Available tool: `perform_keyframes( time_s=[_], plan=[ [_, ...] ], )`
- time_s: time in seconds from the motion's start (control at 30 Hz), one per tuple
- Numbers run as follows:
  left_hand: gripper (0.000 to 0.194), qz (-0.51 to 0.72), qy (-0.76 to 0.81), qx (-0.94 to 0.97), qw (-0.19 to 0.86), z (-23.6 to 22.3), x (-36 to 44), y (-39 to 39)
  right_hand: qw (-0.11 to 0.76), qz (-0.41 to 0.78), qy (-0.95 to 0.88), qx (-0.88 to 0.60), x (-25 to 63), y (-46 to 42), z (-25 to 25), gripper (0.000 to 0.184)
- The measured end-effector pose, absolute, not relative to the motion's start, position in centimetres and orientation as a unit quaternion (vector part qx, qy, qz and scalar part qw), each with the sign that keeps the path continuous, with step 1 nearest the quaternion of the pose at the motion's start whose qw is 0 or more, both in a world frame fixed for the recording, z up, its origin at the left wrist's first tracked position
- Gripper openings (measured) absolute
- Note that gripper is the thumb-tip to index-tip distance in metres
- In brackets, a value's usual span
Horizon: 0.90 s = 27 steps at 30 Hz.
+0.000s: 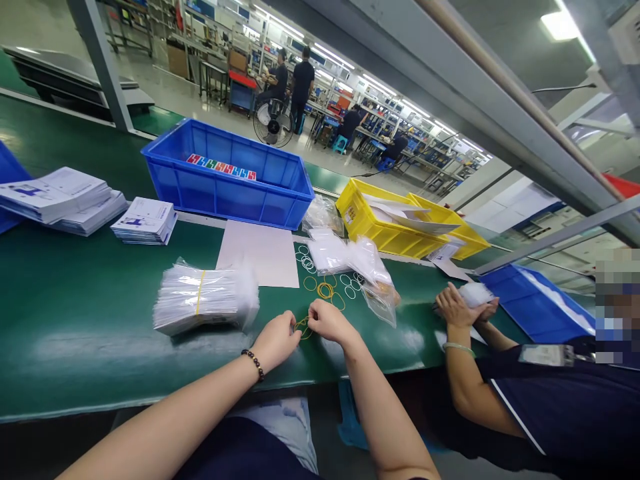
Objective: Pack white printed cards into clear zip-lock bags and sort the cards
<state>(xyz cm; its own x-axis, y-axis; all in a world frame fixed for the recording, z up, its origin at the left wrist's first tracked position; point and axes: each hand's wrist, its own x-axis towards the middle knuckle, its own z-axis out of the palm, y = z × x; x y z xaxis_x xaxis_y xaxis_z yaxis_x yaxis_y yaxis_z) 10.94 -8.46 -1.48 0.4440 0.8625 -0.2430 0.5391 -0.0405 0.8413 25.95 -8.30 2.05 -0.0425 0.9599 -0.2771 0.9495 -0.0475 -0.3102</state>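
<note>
My left hand (278, 340), with a dark bead bracelet at the wrist, and my right hand (327, 323) meet over the green table surface (80, 327). Both pinch a yellow rubber band (302, 326) between their fingertips. Just left of my left hand lies a stack of clear plastic bags (205, 298) bound by a yellow band. More loose rubber bands (327, 285), yellow and white, lie scattered just beyond my hands.
A white sheet (260, 252) and loose plastic bags (350, 257) lie farther back. A blue bin (227, 172), yellow bins (395, 223) and booklet stacks (75, 200) stand behind. At the right a co-worker's hands (463, 305) hold a small bag, near a blue tray (540, 303).
</note>
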Motion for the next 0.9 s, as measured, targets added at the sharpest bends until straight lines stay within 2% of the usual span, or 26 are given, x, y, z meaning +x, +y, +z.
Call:
perform_keyframes(
  time_s=[0.07,0.13,0.23,0.37,0.53,0.6,0.63,0.73,0.77,0.8,0.9],
  plan=[
    [0.037,0.196,0.501,0.714,0.449,-1.2,10.7,-8.8,0.029,0.223,-0.706,-0.671,25.6,-9.1,3.1,0.012],
    [0.047,0.220,0.490,0.723,0.434,-1.0,10.4,-9.2,0.062,0.241,-0.718,-0.650,25.2,-10.0,4.1,0.012],
    [0.021,0.256,0.430,0.733,0.461,-0.7,9.7,-9.6,0.154,0.273,-0.724,-0.614,24.4,-11.0,5.2,0.011],
    [0.029,0.336,0.370,0.706,0.501,-0.4,7.6,-10.1,0.329,0.375,-0.658,-0.564,23.7,-11.4,5.4,0.006],
    [0.016,0.426,0.333,0.489,0.684,0.9,3.5,-11.1,0.511,0.602,-0.459,-0.407,21.7,-11.4,3.8,0.026],
    [0.016,0.466,0.317,0.376,0.736,2.1,1.4,-11.4,0.524,0.640,-0.425,-0.369,20.4,-11.6,3.2,0.030],
    [0.018,0.487,0.306,0.340,0.744,2.7,0.2,-11.5,0.490,0.659,-0.434,-0.371,19.7,-11.8,2.9,0.030],
    [0.026,0.523,0.300,0.345,0.719,3.7,-3.5,-11.8,0.305,0.685,-0.533,-0.392,17.9,-12.1,2.6,0.024],
    [0.026,0.518,0.328,0.374,0.695,3.6,-4.8,-11.8,0.274,0.678,-0.563,-0.385,17.4,-12.1,2.6,0.027],
    [0.025,0.504,0.375,0.409,0.662,3.2,-6.0,-11.8,0.285,0.666,-0.580,-0.372,17.0,-12.1,2.5,0.034],
    [0.028,0.441,0.550,0.473,0.528,1.3,-8.8,-11.4,0.468,0.608,-0.543,-0.342,15.9,-11.7,1.9,0.049]
  ],
)
